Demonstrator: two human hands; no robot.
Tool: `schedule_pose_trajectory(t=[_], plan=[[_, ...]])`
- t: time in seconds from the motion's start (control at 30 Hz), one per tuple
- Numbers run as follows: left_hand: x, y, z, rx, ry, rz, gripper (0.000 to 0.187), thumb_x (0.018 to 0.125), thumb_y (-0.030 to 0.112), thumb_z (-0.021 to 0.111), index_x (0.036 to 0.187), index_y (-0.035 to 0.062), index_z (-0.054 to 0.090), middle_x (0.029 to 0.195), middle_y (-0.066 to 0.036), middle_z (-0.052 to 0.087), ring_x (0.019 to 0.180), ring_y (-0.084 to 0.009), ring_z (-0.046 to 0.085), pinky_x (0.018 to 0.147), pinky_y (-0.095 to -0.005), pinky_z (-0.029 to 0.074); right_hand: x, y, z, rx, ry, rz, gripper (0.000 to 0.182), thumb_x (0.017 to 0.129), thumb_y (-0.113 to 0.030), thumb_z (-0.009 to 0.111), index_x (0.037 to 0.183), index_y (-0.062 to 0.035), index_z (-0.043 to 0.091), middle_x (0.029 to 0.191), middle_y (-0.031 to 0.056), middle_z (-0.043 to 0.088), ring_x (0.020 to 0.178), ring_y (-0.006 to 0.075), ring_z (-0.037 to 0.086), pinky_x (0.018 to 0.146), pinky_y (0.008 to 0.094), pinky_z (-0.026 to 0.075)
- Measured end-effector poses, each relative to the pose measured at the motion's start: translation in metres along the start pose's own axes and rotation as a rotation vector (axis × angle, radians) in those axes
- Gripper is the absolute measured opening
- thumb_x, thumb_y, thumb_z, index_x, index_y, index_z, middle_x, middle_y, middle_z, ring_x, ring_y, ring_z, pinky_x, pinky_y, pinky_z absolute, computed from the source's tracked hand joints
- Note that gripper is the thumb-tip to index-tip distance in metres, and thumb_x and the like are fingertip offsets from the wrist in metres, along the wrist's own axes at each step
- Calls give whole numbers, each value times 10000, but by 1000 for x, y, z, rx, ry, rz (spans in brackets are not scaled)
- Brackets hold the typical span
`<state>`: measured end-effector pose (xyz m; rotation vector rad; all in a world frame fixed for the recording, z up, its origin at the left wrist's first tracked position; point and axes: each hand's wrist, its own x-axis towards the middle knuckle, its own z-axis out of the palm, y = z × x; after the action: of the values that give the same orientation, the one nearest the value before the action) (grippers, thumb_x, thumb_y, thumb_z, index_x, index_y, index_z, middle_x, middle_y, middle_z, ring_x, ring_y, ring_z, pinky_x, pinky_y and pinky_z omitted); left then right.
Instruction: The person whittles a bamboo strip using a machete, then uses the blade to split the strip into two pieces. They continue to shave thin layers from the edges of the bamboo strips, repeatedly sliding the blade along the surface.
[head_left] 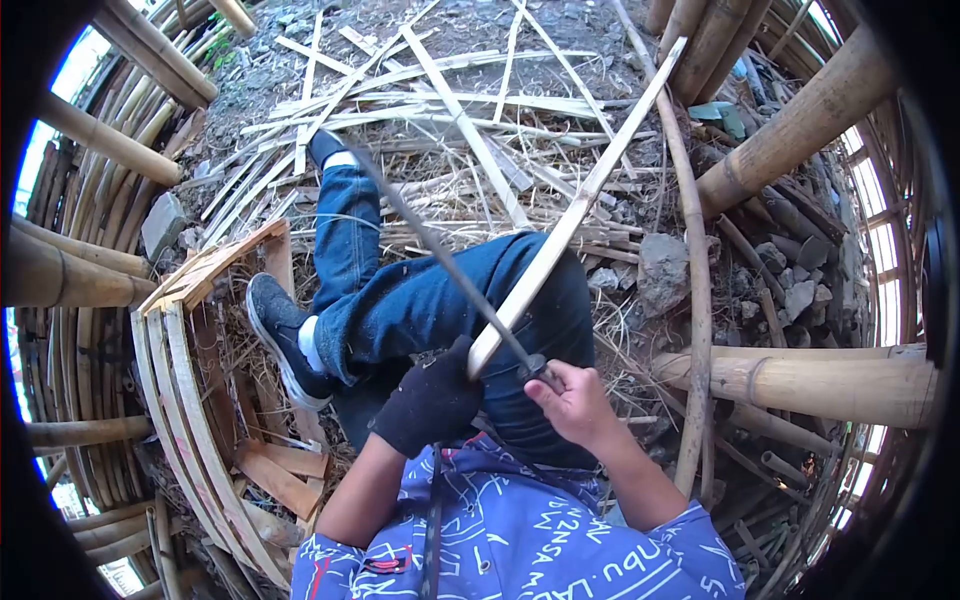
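A long split bamboo strip slants across my raised thigh in jeans, its lower end near my lap. My left hand, in a black glove, is closed round that lower end. In my bare right hand is the handle of a long, thin dark blade, the fingers wrapped round it. The blade points up and to the left and crosses the strip close to its lower end. Whether its edge cuts into the strip cannot be made out.
Bamboo strips and shavings litter the ground ahead. A wooden crate stands at the left. Thick bamboo poles jut in from both sides. A long thin pole and rocks lie at the right.
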<state>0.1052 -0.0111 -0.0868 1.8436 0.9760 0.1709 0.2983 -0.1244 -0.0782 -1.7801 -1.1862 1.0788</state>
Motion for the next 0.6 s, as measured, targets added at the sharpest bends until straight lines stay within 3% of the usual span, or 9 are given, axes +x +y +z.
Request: schedule_pose_trajectory(t=[0.03,0.07,0.13,0.3,0.33,0.47,0.53,0.6], plan=[[0,22,-6,86,46,-21,309,806,165,643,1077,33,579,819,-217,647,737,-383,645,660,-453,511,0,-1,-2,-95,-3,-50,519,882,-478,663,716,-1,543,514,126,454,443,269,453,469,354,387],[2,36,-8,173,92,-46,273,829,196,620,1049,39,586,813,-256,641,793,-442,638,677,-504,511,1,-3,-4,-100,5,-57,519,882,-478,663,716,-1,543,514,126,454,443,269,453,469,354,387],[6,41,-3,151,133,-7,245,829,192,618,1017,40,583,783,-240,642,766,-442,637,665,-515,507,3,-6,-7,-112,-10,-66,527,880,-482,659,705,-2,532,506,151,452,466,363,469,465,377,399],[14,44,2,189,120,-38,209,821,167,603,974,27,578,745,-237,635,744,-443,635,659,-522,505,7,-6,-7,-135,18,-17,525,885,-478,651,699,-1,534,546,189,530,556,403,586,479,396,434],[17,46,2,149,79,-78,271,795,162,613,1022,18,582,807,-259,640,805,-446,635,703,-507,511,10,0,-11,-199,5,-18,545,875,-518,639,690,-18,527,548,185,537,569,409,590,483,410,442],[20,39,8,57,25,-92,326,764,133,590,1058,-7,581,882,-287,637,879,-451,632,748,-486,507,23,23,-19,-354,33,-100,573,849,-607,598,688,-60,537,545,168,548,572,394,603,488,438,458],[20,43,8,63,5,-133,325,762,130,587,1057,-8,579,890,-290,632,885,-450,631,749,-484,500,29,30,-19,-453,171,-248,561,851,-610,592,716,-67,555,548,149,563,565,381,614,489,435,462],[17,43,9,65,-3,-185,324,761,126,585,1055,-10,577,897,-293,628,891,-450,629,751,-482,494,45,31,-33,-397,184,-69,566,870,-604,580,759,-50,596,557,145,574,537,352,619,491,422,464]])
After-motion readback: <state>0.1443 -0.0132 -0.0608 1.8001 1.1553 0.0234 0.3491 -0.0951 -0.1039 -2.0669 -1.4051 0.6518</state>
